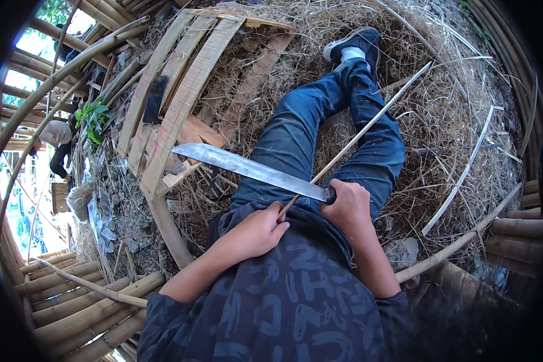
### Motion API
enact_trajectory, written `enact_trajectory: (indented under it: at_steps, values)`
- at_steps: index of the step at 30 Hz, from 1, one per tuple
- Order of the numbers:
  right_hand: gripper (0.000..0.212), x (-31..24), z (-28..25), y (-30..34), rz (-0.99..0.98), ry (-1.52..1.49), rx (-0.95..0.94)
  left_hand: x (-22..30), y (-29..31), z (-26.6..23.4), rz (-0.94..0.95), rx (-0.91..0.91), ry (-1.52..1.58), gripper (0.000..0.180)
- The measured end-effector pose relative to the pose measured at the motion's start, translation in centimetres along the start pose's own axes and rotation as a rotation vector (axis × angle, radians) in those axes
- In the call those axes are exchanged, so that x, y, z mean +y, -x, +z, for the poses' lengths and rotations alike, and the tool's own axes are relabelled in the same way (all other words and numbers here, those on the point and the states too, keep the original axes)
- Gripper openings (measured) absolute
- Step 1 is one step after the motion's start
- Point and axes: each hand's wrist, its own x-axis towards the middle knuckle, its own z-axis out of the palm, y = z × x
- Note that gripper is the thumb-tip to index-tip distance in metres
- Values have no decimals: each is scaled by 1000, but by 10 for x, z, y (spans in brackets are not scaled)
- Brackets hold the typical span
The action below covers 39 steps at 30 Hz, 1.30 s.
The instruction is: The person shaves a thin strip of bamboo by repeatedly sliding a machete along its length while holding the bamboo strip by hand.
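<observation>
A machete (253, 171) with a broad steel blade lies slantwise across my lap, its tip toward the left. My right hand (349, 207) is wrapped round its dark handle. In my left hand (260, 230), near my waist, is the lower end of a long thin bamboo strip (359, 134). The strip slopes up and away to the right over my legs, and its far end is beyond my right shin. Blade and strip cross just left of the handle; whether they touch I cannot tell.
A wooden slatted pallet (193, 84) with a dark block (155, 99) on it lies at the left. Shavings (434, 127) cover the ground round my legs. A pale strip (463, 172) lies at the right. Bamboo poles (96, 308) stand at both sides. Another person (59, 145) is far left.
</observation>
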Motion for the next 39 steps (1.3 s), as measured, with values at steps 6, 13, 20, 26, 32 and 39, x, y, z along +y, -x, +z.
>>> enact_trajectory:
  at_steps: [6, 13, 20, 26, 32, 39]
  values:
    - [20, 6, -1, 0, 26, 26, 17, -1, -1, -2, 6, -3, -7, 25]
    - [18, 12, -3, 0, 55, 72, -3, -7, 0, -2, -24, -1, -17, 24]
    - [33, 133, -40, -24, 612, 62, 135, -4, -1, -8, -48, -112, 30, 28]
    - [35, 106, -8, -9, 448, 1, 150, 21, -18, -23, -334, -312, 219, 31]
    - [25, 33, 13, -1, 188, -209, 39, -12, -30, -15, -93, -188, 252, 28]
    - [23, -10, 13, -4, -18, -148, -122, -23, -30, -2, 100, 29, 72, 26]
